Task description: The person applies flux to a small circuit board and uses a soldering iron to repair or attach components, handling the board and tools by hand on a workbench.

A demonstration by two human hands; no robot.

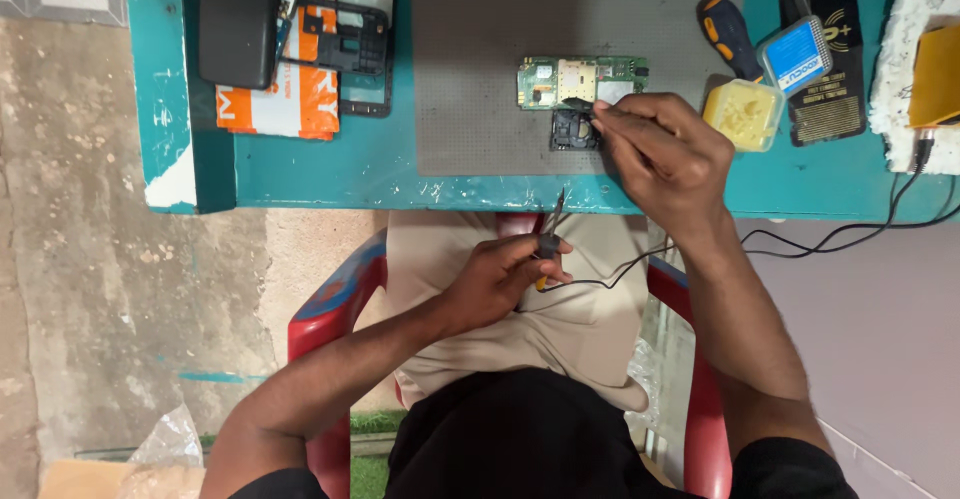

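A green phone circuit board (pixel 570 81) lies on a grey work mat (pixel 480 59) on the teal table. My right hand (pixel 665 149) rests on the mat beside it, fingers pinched on a thin tool whose tip touches the board's lower edge near a small black part (pixel 573 131). My left hand (pixel 500 277) is over my lap below the table edge, shut on metal tweezers (pixel 552 231) and a corded tool with a yellow tip; its black cable (pixel 800 249) runs off to the right.
A black phone frame (pixel 360 44), a dark phone (pixel 237 21) and an orange box (pixel 300 99) sit at the table's left. A screwdriver (pixel 728 34), a yellow paste tub (pixel 745 114), a blue-white tin (pixel 795 56) and a black packet (pixel 835 79) lie to the right. I sit in a red chair (pixel 335 299).
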